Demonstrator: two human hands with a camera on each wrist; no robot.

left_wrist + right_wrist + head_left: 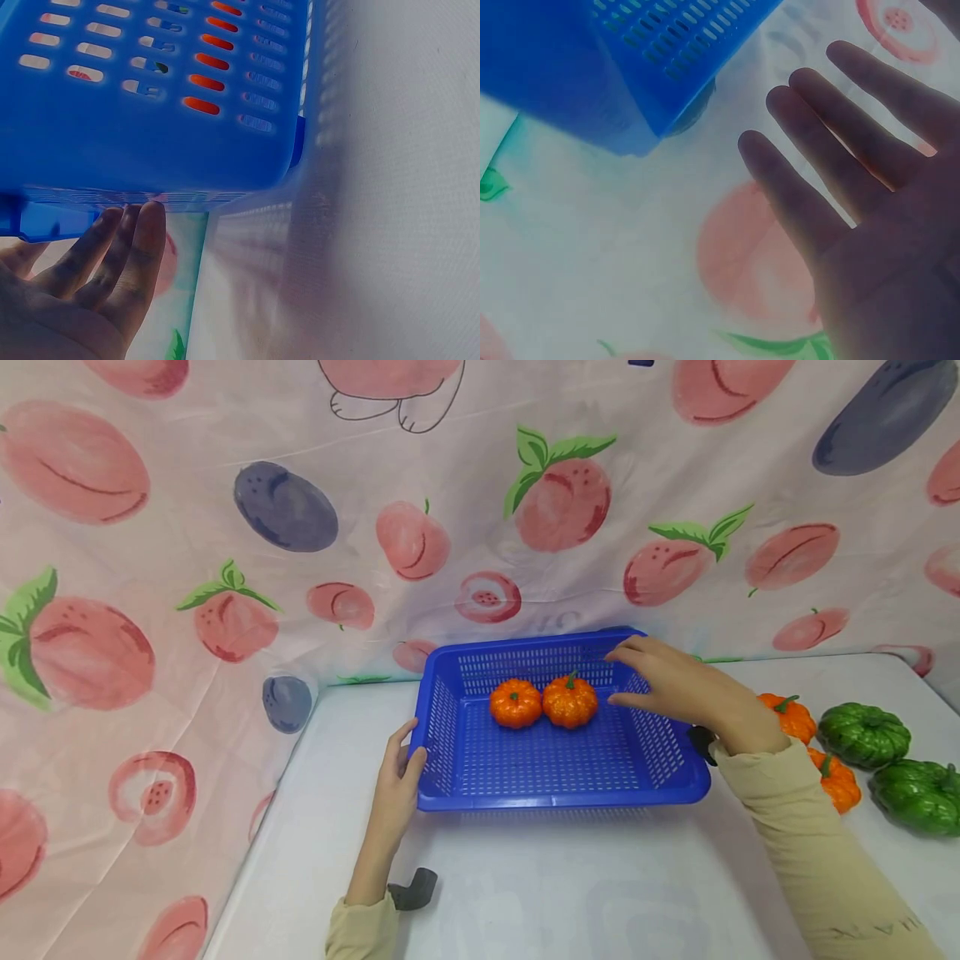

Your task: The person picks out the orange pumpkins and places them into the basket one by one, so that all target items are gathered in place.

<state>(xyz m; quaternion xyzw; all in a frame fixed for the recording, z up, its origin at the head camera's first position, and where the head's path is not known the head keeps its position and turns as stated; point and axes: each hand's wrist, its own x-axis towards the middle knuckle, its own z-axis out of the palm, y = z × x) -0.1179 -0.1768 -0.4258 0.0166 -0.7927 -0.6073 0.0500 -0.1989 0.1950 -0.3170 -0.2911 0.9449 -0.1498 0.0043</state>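
A blue plastic basket (555,802) with slotted walls stands on the white table, and two small orange pumpkins (515,703) (570,700) sit side by side toward its back. My left hand (397,777) is at the basket's left side, thumb by the rim. In the left wrist view its fingers (142,255) reach fairly straight up to the outside of the basket. Over the basket's right side hovers my right hand (667,685), thumb and fingers spread apart with nothing between them. The right wrist view shows its fingers extended beside the basket's corner (656,124).
Right of the basket, partly behind my right forearm, lie two more orange pumpkins (791,717) (836,781). Beside them are two green pumpkins (864,735) (917,797). A fruit-printed cloth (420,460) hangs right behind the basket and along the left.
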